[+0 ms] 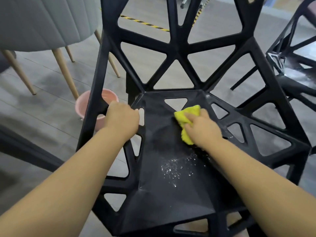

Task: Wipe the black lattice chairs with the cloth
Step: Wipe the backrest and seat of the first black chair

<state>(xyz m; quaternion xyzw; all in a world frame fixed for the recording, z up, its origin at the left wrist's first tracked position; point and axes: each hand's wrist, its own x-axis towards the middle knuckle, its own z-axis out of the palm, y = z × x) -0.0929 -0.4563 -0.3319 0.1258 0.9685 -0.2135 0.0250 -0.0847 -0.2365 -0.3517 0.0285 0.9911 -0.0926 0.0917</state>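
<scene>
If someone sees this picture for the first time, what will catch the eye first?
The bright yellow cloth stands out first, gripped by the right hand and pressed on the seat of the black lattice chair. Nearer the camera, white specks lie scattered on that seat. The left hand holds the chair's left side frame, and a pink bucket stands on the floor behind it.

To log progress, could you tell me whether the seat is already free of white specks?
No, white specks lie scattered on the seat, apart from the cloth.
</scene>
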